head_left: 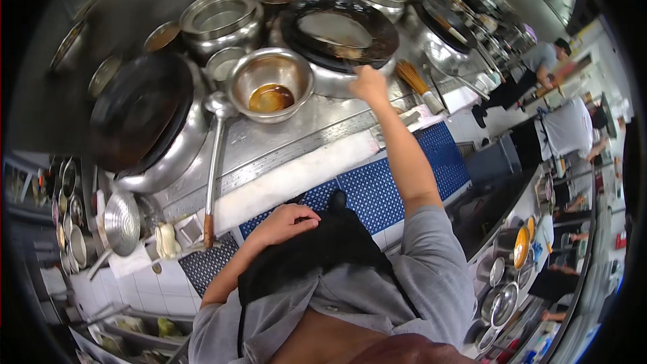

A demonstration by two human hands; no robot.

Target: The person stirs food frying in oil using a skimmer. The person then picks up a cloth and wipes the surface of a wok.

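Note:
My right hand [369, 85] is closed at the near edge of a dark wok [384, 30], which holds a pale liquid; what the fingers grip is too small to make out. Against the black apron [323, 249] rests my left hand [286, 224], its fingers loosely spread and nothing in them. A steel bowl [271, 74] with amber liquid stands left of the wok. Beside that bowl a ladle [217, 135] with a wooden handle end lies across the counter. Just right of my right hand is a bamboo brush [414, 81].
Another dark wok [141, 111] sits tilted at the left. Lidded steel pots [221, 13] line the back. A perforated skimmer [122, 222] lies at the lower left. A person [539, 64] stands at the upper right, others further down the right side.

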